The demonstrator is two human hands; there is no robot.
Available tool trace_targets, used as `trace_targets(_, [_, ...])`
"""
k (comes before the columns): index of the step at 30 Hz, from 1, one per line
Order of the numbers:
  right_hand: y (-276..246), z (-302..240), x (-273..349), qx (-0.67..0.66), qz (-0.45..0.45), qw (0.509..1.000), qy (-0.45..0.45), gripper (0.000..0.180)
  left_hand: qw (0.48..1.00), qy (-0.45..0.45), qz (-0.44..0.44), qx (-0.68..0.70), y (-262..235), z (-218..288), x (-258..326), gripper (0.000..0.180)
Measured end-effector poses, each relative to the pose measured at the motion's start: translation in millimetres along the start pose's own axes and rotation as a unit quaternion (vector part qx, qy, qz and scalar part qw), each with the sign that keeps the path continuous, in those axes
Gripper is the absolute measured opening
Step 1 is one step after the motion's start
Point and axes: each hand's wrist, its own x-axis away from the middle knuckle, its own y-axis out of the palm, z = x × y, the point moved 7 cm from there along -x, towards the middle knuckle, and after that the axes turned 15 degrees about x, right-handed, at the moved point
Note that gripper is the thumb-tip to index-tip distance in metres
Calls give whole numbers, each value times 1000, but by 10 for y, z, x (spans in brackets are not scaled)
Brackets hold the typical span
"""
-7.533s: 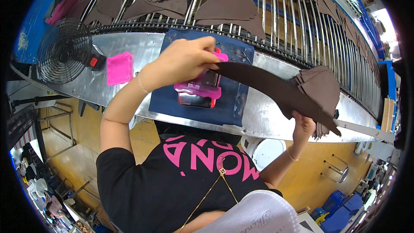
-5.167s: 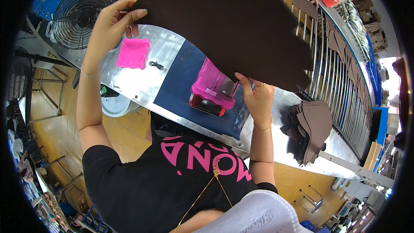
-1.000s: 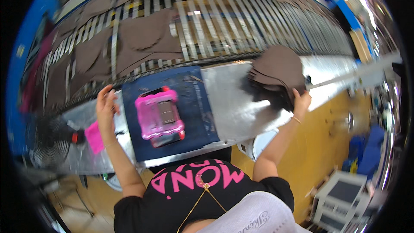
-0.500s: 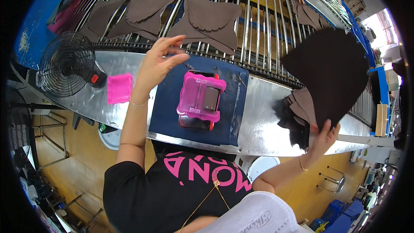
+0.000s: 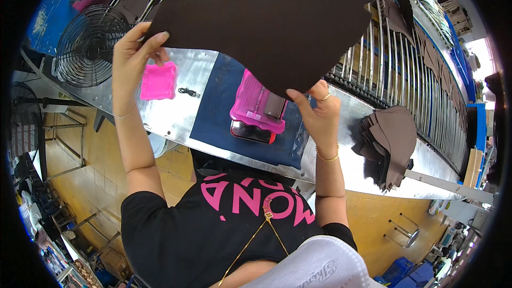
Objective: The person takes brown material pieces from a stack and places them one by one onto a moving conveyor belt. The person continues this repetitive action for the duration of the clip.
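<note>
— What are the hands doing?

— Both grip one large dark brown sheet, raised above the counter. The left hand pinches its left edge between thumb and fingers, arm bent and lifted. The right hand pinches the lower edge, thumb in front, wrist cocked upward, a gold bracelet on the wrist.

— Where does the sheet sit?

— It hangs spread wide over the blue mat and hides part of the slatted metal rack behind.

— What lies under it?

— A pink boxy device rests on the mat, just below the sheet's lower edge. Left of the mat a small pink square pad lies on the bare metal, close to the left wrist, with a small black cord beside it.

— Further out?

— A stack of brown cut pieces sits at the right end of the counter, well apart from the right hand. A wire-caged fan stands at the left. More brown pieces lie on the rack.
</note>
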Motion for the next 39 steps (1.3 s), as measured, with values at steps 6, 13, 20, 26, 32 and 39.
trace_targets(6, [48,-122,39,81,-19,994,-78,22,995,-17,11,-100,-111,73,74,9])
trace_targets(13, [-369,214,423,150,-42,984,-92,13,974,-49,-185,-120,333,-499,72,8])
trace_targets(20, [-793,719,1143,183,-45,981,56,10,933,1,-327,-150,1412,-427,213,6])
trace_targets(26, [-1694,871,1575,149,65,963,217,15,850,137,-468,-199,2270,-125,420,16])
trace_targets(32, [-2477,479,1338,236,137,944,188,15,828,123,-516,-183,2886,64,353,59])
trace_targets(39, [-2585,89,691,438,53,893,86,11,879,217,-410,-111,3144,830,-63,64])
